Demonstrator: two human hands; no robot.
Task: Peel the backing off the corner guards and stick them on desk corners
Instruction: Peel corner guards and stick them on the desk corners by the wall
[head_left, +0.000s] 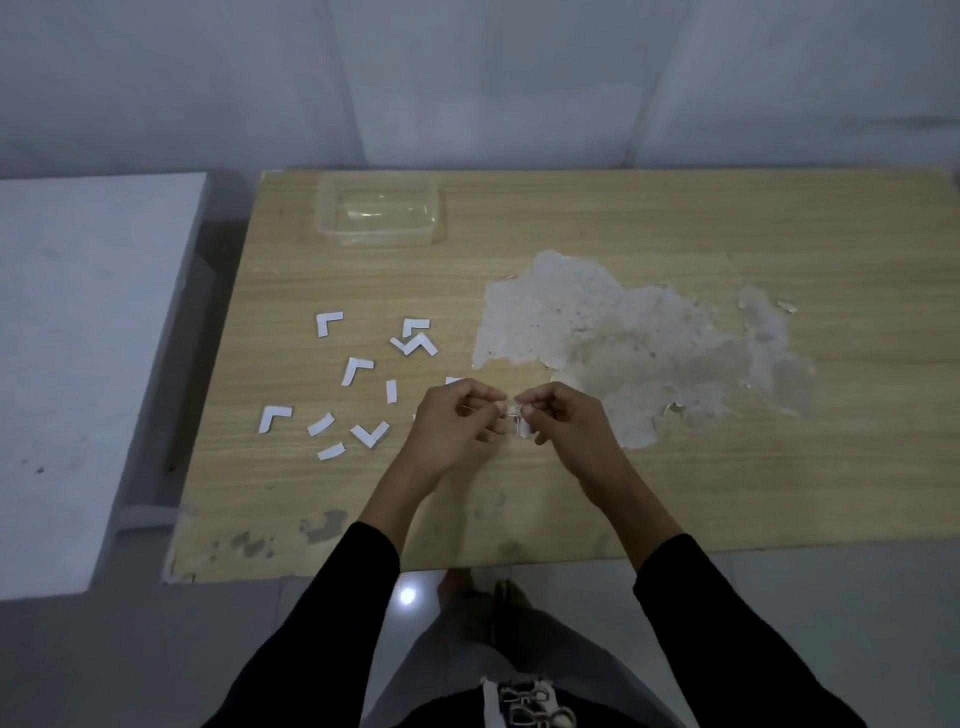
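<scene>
Both hands pinch one small clear guard (519, 422) just above the surface (675, 493): left hand (457, 421) steadies it, right hand (558, 415) picks at the backing, probably to start the peel. White scraps (358, 369) lie left.

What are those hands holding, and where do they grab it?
A small clear corner guard. The left hand pinches its left side, the right hand its right side, near the top.

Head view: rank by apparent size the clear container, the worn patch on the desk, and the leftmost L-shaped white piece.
1. worn patch
2. clear container
3. leftmost L-shaped white piece
The container lies farther away, but the order holds.
</scene>
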